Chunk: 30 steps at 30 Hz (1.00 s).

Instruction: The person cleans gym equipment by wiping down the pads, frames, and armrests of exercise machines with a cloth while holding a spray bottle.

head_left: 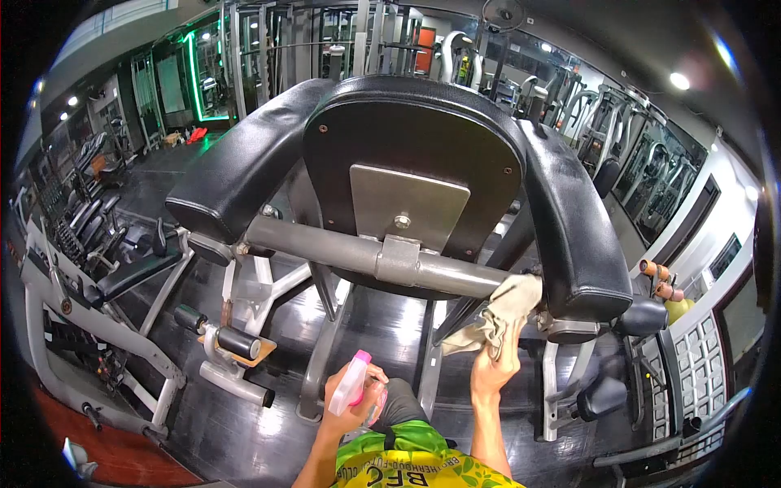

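Note:
My left hand (358, 404) is wrapped round a spray bottle (351, 385) with a pink and whitish top, held low in front of my body. In my right hand (498, 363) is a crumpled beige cloth (510, 305), its upper part against the right end of a grey metal crossbar (342, 248). Above the bar stands a black padded backrest (423, 122), its back panel carrying a bolted metal plate (409, 203). A black arm pad (236, 159) is at the left, and another black arm pad (578, 228) rises just right of the cloth.
A weight bench (142, 272) and a white metal frame (106, 325) stand to the left. Foam leg rollers (238, 343) sit low at left. More gym machines (610, 122) line the back right. Dark flooring (285, 407) shows beneath the frame.

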Available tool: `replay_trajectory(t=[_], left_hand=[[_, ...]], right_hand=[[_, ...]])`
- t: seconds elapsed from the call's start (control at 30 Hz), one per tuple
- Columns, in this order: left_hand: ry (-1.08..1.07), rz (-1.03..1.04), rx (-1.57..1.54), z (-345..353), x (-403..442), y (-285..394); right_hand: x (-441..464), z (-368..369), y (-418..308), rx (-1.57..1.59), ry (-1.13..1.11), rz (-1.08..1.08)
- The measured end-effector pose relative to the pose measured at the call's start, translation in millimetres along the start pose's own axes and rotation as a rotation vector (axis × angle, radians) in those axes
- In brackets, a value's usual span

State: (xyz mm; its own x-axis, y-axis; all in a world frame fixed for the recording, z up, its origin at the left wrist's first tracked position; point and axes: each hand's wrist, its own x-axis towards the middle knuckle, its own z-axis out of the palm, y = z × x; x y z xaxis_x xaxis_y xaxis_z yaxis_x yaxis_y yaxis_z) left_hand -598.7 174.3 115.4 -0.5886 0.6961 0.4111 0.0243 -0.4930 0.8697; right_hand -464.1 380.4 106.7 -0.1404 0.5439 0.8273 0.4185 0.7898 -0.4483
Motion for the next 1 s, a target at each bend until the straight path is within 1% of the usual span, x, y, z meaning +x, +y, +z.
replay_trajectory(t=[0.03, 0.1, 0.13, 0.17, 0.23, 0.27, 0.3, 0.37, 0.4, 0.43, 0.5, 0.57, 0.63, 0.7, 0.77, 0.83, 0.9, 0.93, 0.97, 1.0], left_hand=[[-0.007, 0.012, 0.012, -0.1, -1.0, -1.0], [-0.006, 0.006, -0.002, 1.6, -2.0, 1.3], [-0.004, 0.0, -0.017, 2.0, -2.3, 2.9], [0.0, 0.001, -0.014, 1.9, -2.5, 4.3], [0.001, -0.011, -0.02, 3.0, -4.0, 6.1], [0.002, -0.012, -0.02, 3.6, -4.9, 6.3], [0.008, -0.029, -0.048, 4.1, -6.0, 6.5], [0.014, -0.048, -0.078, 5.8, -7.6, 5.8], [0.004, -0.022, -0.071, 6.3, -7.7, 4.5], [-0.006, 0.005, -0.063, 6.4, -7.8, 2.9], [-0.011, 0.034, -0.022, 2.8, -9.1, -3.5], [-0.02, 0.055, 0.018, 3.0, -12.0, -2.9], [0.006, -0.018, -0.067, 5.6, -11.7, 2.1], [0.001, -0.014, -0.052, 4.4, -11.2, 1.3], [-0.004, -0.011, -0.039, 5.2, -10.7, 2.0], [0.005, -0.026, -0.026, 7.2, -9.4, 5.2], [0.01, -0.019, -0.026, 7.5, -8.9, 4.8], [0.014, -0.017, -0.028, 7.7, -9.1, 4.2], [0.011, -0.018, -0.029, 7.2, -9.0, 3.2], [0.004, -0.031, -0.029, 6.7, -9.1, 1.7]], right_hand=[[-4.3, 1.8, -5.6, 0.17, -0.061, 0.183], [-7.9, 5.1, -22.3, 0.462, -0.122, 0.752], [-11.8, 10.4, -19.7, 0.645, -0.097, 0.793], [-11.4, 16.7, -17.6, 1.153, -0.028, 0.951], [0.7, 16.2, -14.8, 1.372, 0.041, 1.342], [-1.3, 20.6, -5.1, 1.784, 0.048, 1.067], [14.8, 18.8, -21.4, 1.887, 0.029, 0.846], [26.8, 24.9, -9.0, 1.99, 0.031, 0.885], [32.5, 25.2, -18.3, 1.928, 0.117, 0.98], [37.3, 22.8, -21.8, 1.928, 0.118, 0.981], [43.4, 21.8, -26.7, 1.929, 0.051, 0.716], [42.4, 18.7, -24.3, 1.867, 0.031, 0.683], [44.8, 6.5, -26.1, 1.558, -0.013, 0.744], [48.8, -10.9, -39.1, 1.509, -0.055, 0.715], [44.8, -25.7, -44.8, 1.374, -0.015, 0.906], [40.4, -39.4, -47.7, 1.228, 0.011, 0.887], [23.1, -49.1, -12.8, 0.502, -0.152, 0.379], [31.6, -54.8, -33.6, 0.394, -0.049, 0.325], [44.3, -52.2, -59.7, 0.793, 0.143, 0.533], [52.9, -53.1, -54.9, 0.408, 0.098, 0.261]])
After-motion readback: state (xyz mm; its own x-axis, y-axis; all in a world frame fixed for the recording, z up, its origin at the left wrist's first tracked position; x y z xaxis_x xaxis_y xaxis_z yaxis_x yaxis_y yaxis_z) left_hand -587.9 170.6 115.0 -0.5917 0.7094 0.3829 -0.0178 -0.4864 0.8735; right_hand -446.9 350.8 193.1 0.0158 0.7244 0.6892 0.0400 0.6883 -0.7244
